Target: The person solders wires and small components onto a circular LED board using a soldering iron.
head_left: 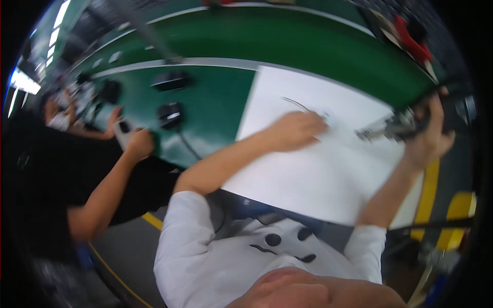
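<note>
Over the white sheet (287, 177), my left hand (298, 131) is closed, its fingers curled and blurred by motion. A thin dark wire (294, 101) runs up to its knuckles; whether the fingers hold it is hidden. Small, blurred pale bits (326, 113) lie beside the fingertips. At the sheet's right edge, my right hand (429, 136) is wrapped around a grey metal tool-like piece (393, 128) with a narrow end pointing left. Blur hides its exact kind.
A green worktable (221, 92) extends left with black box-like devices (170, 114) and a cable (190, 146). At left, a co-worker's hand (139, 143) holds a pale flat piece (123, 133). A raised green strip (287, 36) borders the back. A person in red (411, 41) is at far right.
</note>
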Tool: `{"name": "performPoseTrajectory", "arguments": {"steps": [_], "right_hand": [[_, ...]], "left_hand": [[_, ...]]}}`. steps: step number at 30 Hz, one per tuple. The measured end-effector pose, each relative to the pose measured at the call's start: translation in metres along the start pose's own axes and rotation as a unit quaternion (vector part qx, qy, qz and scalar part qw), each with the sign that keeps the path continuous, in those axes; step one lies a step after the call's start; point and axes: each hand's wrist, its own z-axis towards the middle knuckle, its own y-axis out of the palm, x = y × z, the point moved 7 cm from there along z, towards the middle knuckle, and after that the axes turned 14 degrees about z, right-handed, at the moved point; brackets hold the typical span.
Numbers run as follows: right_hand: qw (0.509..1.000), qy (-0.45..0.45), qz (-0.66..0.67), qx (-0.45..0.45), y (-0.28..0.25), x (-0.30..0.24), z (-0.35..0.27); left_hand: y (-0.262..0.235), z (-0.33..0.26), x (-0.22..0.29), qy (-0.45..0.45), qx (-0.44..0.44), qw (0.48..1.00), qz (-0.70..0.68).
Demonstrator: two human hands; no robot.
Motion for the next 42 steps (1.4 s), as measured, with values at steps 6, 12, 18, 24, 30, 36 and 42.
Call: {"name": "performPoseTrajectory", "arguments": {"steps": [6,12,18,24,30,36,42], "right_hand": [[0.992,-0.064,0.075,-0.076,0.009,-0.01,0.001],[1.0,0.003,0.005,-0.023,0.029,-0.015,-0.016],[0.999,-0.036,0.02,-0.009,0.028,-0.015,-0.017],[0.999,-0.015,0.032,-0.033,0.037,-0.011,-0.018],[0.749,-0.036,0.651,-0.114,0.046,0.022,-0.009],[0.95,-0.058,0.274,-0.14,0.056,0.027,-0.013],[0.79,-0.021,0.601,-0.118,0.05,0.037,-0.008]], "left_hand": [[0.0,0.019,0.025,0.028,0.027,0.998,0.042],[0.014,0.02,0.037,0.04,0.011,0.996,0.084],[0.014,0.02,0.042,0.05,0.016,0.993,0.105],[0.009,0.019,0.041,0.048,0.022,0.994,0.1],[0.009,0.02,0.04,0.049,0.022,0.994,0.094],[0.006,0.018,0.04,0.046,0.016,0.995,0.088],[0.006,0.022,0.041,0.041,0.033,0.996,0.073]]}}
